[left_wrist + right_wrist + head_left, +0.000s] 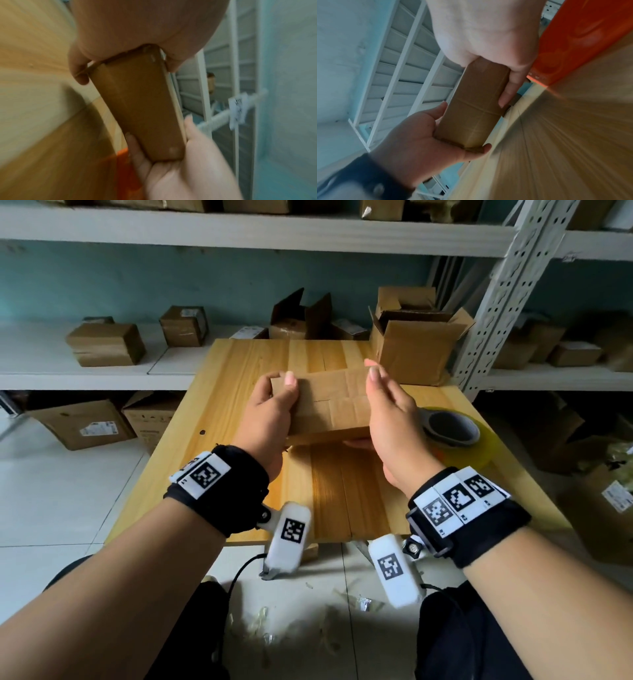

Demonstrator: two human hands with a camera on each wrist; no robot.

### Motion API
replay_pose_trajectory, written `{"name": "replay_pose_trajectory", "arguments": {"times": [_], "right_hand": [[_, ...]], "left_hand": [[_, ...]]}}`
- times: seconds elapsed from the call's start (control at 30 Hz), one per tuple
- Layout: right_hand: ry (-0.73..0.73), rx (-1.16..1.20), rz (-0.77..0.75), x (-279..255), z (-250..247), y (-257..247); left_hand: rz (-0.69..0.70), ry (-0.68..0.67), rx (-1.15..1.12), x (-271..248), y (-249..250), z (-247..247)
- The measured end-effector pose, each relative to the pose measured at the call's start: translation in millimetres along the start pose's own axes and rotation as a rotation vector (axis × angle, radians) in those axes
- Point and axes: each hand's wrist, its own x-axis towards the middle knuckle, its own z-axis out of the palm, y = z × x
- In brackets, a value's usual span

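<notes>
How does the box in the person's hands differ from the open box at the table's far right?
The held box is closed; the open box has its flaps up. The held box is gripped by the left hand and right hand above the table; the open box stands on it. Both are brown cardboard.

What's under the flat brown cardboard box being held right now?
The flat brown cardboard box is held above the light wooden table. Fingers of the right hand reach under its near edge; the left hand grips its left end. The tabletop directly beneath is covered by the box.
</notes>
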Motion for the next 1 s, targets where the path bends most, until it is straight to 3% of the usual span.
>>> {"name": "replay_pose_trajectory", "arguments": {"times": [0.1,0.33,0.43,0.53,0.7,1.0], "right_hand": [[-0.025,-0.177,-0.036,-1.7,4.0,5.8],[-0.024,-0.601,-0.031,-1.2,-3.0,5.5],[-0.002,-0.675,-0.063,0.0,1.4,4.7],[0.004,-0.675,-0.031,7.2,2.4,2.8],[-0.011,-0.648,-0.010,16.5,3.3,-0.2],[-0.149,-0.849,0.085,8.5,0.6,-9.6]], "left_hand": [[-0.009,0.045,0.031,8.2,-1.8,-4.4],[0.117,0.061,0.278,7.7,-8.6,-0.6],[0.172,0.095,0.326,8.8,-8.1,-1.3],[0.200,0.033,0.446,9.5,-7.4,-2.7],[0.141,0.008,0.563,17.3,1.1,-2.2],[-0.008,0.026,0.722,17.9,14.2,-8.1]]}}
